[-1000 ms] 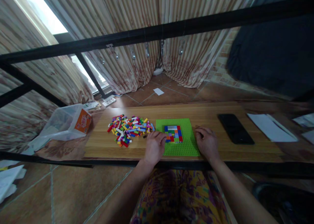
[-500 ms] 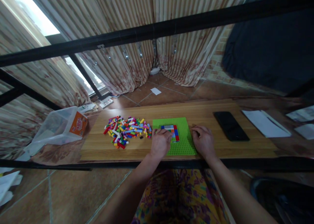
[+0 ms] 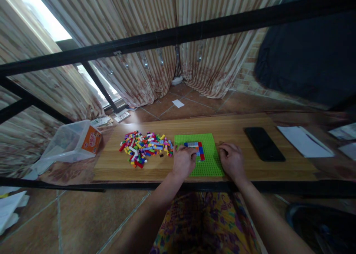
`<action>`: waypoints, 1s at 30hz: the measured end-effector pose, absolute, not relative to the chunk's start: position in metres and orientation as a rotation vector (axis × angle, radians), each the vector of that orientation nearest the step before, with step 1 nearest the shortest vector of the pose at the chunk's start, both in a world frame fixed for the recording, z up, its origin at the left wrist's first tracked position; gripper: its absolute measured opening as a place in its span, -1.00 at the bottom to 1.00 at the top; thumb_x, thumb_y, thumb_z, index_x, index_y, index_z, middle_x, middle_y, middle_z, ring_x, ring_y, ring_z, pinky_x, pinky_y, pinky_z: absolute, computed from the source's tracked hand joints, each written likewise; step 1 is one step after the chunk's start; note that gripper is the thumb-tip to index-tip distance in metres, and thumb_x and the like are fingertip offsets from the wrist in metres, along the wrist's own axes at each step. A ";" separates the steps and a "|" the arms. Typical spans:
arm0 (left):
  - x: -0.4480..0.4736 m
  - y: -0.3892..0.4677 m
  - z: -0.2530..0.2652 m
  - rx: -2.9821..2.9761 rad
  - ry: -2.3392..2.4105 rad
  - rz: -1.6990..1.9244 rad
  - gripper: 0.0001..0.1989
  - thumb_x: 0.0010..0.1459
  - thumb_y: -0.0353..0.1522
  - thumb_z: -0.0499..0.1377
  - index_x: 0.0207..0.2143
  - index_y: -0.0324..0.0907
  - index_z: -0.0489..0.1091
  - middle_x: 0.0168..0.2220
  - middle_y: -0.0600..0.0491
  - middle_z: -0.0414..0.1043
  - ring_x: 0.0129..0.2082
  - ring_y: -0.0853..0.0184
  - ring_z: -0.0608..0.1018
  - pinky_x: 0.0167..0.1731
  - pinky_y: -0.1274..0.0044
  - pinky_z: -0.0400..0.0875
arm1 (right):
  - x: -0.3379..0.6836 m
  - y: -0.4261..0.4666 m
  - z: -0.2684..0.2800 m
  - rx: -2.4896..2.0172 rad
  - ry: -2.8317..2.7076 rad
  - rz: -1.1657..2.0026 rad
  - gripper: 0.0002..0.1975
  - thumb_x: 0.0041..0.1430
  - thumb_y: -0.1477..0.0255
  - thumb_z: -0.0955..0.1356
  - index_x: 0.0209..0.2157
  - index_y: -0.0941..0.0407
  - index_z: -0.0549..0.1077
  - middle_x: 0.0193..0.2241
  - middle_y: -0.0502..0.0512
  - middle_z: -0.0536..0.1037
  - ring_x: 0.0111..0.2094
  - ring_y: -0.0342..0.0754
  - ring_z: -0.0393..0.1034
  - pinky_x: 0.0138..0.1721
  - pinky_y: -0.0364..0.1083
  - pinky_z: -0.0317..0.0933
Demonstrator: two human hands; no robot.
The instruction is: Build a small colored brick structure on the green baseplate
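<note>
A green studded baseplate lies on the wooden board, carrying a flat block of coloured toy bricks, with red and blue ones along its right side. My left hand is over the left part of these bricks and hides some of them. Its fingers are bent and closed at the bricks; whatever is between the fingertips is hidden. Beside the plate's right edge, my right hand rests on the board with curled fingers and no visible thing in them.
Left of the plate spreads a pile of loose toy bricks. A clear plastic box with an orange label stands beyond the board's left end. A black phone lies on the right, near white paper. A dark metal bar crosses above.
The whole view has shifted slightly, moving everything a little to the right. Both hands keep nearly the same places at the plate, with the left fingers still at the bricks.
</note>
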State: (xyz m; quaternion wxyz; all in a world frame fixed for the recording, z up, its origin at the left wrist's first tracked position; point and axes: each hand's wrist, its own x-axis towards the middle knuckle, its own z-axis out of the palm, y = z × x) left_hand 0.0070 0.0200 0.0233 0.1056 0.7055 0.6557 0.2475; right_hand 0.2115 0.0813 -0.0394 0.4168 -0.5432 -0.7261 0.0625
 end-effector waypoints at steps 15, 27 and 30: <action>0.009 0.022 0.022 2.115 1.919 0.730 -0.78 0.19 -0.43 0.10 -0.19 0.01 0.48 -0.26 0.12 0.57 -0.16 0.24 0.44 0.10 0.19 0.05 | 0.214 0.082 -0.041 -1.334 -1.844 0.108 -0.77 0.13 0.43 0.24 -0.37 0.12 0.53 -0.29 0.18 0.57 -0.22 0.05 0.40 -0.11 0.06 0.25; 0.012 0.025 0.027 2.037 1.982 0.630 -0.73 0.13 -0.44 0.10 -0.13 -0.03 0.44 -0.25 0.10 0.56 -0.12 0.21 0.44 0.03 0.25 0.18 | 0.216 0.084 -0.045 -1.347 -1.869 0.074 -0.77 0.13 0.40 0.25 -0.36 0.13 0.54 -0.29 0.19 0.57 -0.24 0.04 0.40 -0.11 0.05 0.25; 0.013 0.028 0.028 2.024 2.016 0.582 -0.71 0.10 -0.45 0.10 -0.13 -0.04 0.44 -0.33 0.08 0.54 -0.15 0.20 0.46 -0.02 0.28 0.23 | 0.217 0.084 -0.045 -1.343 -1.877 0.067 -0.76 0.14 0.39 0.25 -0.36 0.14 0.54 -0.29 0.19 0.57 -0.25 0.04 0.40 -0.11 0.05 0.25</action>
